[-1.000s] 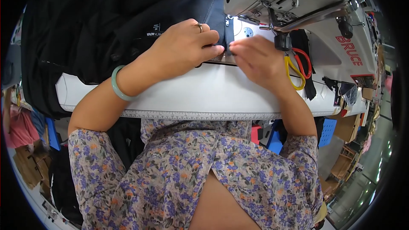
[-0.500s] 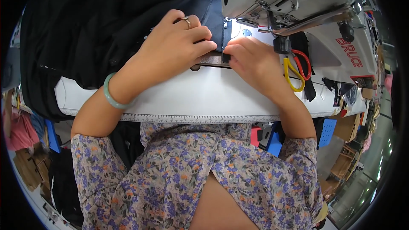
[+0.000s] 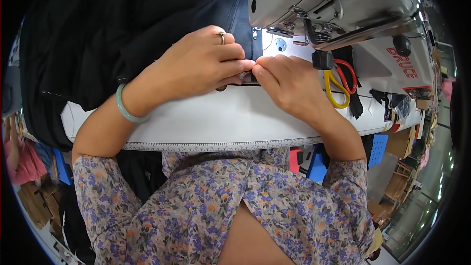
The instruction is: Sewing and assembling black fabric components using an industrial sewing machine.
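Observation:
Black fabric spreads over the left of the table and runs up to the sewing machine, its stitched edge lying beside the presser foot. My left hand, with a ring and a green bangle, is closed on the near edge of that fabric. Close against it, thumb and fingertips pinched, my right hand grips the same edge in front of the lit needle plate. The fingertips of both hands touch or nearly touch. Exactly what lies between them is mostly hidden.
Scissors with a red and a yellow handle lie right of my right hand, next to dark cloth. A measuring tape strip runs along the white table's front edge. A pink garment shows at far left.
My hands have come together at the fabric's near edge; the right fingertips moved slightly left to meet the left ones. The black strip seen between them is now covered.

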A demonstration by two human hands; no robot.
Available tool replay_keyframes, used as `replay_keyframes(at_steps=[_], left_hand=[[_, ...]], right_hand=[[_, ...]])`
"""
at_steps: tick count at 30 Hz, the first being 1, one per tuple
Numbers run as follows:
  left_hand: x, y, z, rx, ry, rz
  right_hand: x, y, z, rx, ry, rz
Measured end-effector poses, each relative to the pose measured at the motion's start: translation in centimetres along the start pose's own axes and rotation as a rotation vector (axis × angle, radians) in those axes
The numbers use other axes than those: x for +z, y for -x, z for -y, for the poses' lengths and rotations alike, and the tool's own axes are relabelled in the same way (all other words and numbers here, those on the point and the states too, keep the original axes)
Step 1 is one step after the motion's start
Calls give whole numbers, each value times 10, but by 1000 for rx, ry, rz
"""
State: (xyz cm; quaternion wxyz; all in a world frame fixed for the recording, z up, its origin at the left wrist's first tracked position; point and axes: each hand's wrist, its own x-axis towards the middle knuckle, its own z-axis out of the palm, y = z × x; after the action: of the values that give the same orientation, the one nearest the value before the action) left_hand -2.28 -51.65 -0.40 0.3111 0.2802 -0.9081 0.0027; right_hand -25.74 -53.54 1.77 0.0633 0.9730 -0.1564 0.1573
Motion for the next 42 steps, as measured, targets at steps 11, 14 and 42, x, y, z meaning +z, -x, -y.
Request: replay_keyframes(at_steps=[11,14,42], left_hand=[[8,-6,6,-47,-208,9],[9,-7,13,-43,-255,-29],[-7,-12,11,39,-292,79]], right_hand=[[16,-1,-14,81,102,-42],[22,-4,-19,89,148,-55],[-3,3,-6,159,140,228]])
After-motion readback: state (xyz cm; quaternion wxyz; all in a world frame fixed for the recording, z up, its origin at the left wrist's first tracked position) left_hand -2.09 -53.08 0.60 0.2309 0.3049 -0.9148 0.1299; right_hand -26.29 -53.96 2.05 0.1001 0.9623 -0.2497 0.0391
